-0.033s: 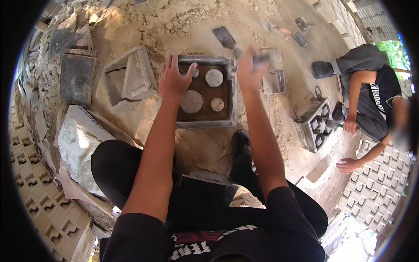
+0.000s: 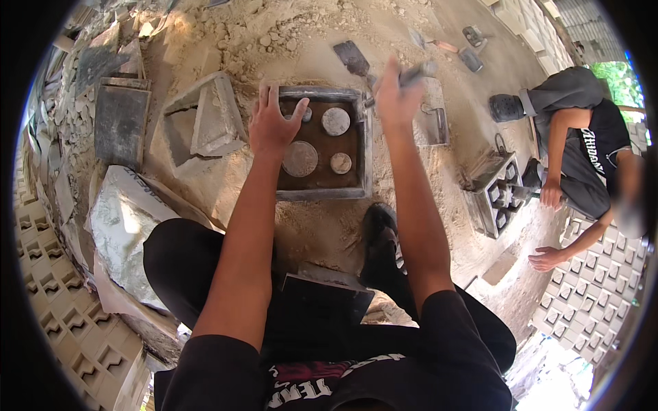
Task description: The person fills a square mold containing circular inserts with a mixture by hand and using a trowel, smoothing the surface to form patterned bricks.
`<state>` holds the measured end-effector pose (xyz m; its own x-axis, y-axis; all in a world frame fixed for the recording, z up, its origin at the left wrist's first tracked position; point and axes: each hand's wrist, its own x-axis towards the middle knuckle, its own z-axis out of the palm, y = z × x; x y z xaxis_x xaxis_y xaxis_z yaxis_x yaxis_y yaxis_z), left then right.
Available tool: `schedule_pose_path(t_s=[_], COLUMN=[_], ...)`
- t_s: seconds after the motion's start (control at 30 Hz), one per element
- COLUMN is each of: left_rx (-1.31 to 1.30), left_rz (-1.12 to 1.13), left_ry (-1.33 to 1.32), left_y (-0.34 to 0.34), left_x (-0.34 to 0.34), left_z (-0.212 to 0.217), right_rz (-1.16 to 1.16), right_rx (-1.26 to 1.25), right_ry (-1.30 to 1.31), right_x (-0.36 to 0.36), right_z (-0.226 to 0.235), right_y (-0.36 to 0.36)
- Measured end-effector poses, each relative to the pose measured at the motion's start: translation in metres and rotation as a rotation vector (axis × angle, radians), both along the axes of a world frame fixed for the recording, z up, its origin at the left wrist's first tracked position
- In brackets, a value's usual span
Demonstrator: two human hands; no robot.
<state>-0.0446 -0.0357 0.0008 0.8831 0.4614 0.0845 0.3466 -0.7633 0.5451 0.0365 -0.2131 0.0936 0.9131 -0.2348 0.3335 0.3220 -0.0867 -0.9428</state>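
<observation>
On the sandy ground (image 2: 322, 233) in front of the crouching person, a square metal mould (image 2: 322, 144) is seen, its brown inside holding four grey round discs (image 2: 300, 158) of different sizes. The left hand (image 2: 273, 123) is laid flat on the upper left corner of the mould, its fingers (image 2: 263, 96) spread and reaching over the frame's rim, the thumb pointing towards the discs. The right hand (image 2: 394, 96) is raised just above the mould's upper right corner, its fingers closed around the handle of a trowel (image 2: 411, 74), which is blurred; the shape of its blade cannot be told.

To the left of the mould, a grey triangular concrete piece (image 2: 205, 120) lies tilted in the sand, and further left a dark flat slab (image 2: 121, 123) is set. A pale crumpled sack (image 2: 130, 226) lies beside the person's left knee. Beyond the mould, a second trowel (image 2: 353, 58) rests on the sand.

To the right, another person (image 2: 582, 151) in dark clothes is crouched over a second grey mould (image 2: 497, 195) with several compartments, one hand (image 2: 550, 194) near it and the other hand (image 2: 546, 259) pressed to the ground. Patterned concrete blocks (image 2: 589, 301) are stacked at the lower right, and similar ones (image 2: 62, 322) at the lower left.
</observation>
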Motion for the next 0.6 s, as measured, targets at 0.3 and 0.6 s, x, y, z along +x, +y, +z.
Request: schedule_pose_path(t_s=[0.3, 0.6], left_rx=[0.008, 0.011], left_rz=[-0.001, -0.004], left_ry=[0.029, 0.045], left_y=[0.001, 0.000], left_x=[0.000, 0.000], left_z=[0.004, 0.007], right_rz=[0.037, 0.000], right_rx=[0.037, -0.005], right_ry=[0.092, 0.024], right_x=[0.004, -0.011], right_z=[-0.002, -0.005], right_y=[0.004, -0.004])
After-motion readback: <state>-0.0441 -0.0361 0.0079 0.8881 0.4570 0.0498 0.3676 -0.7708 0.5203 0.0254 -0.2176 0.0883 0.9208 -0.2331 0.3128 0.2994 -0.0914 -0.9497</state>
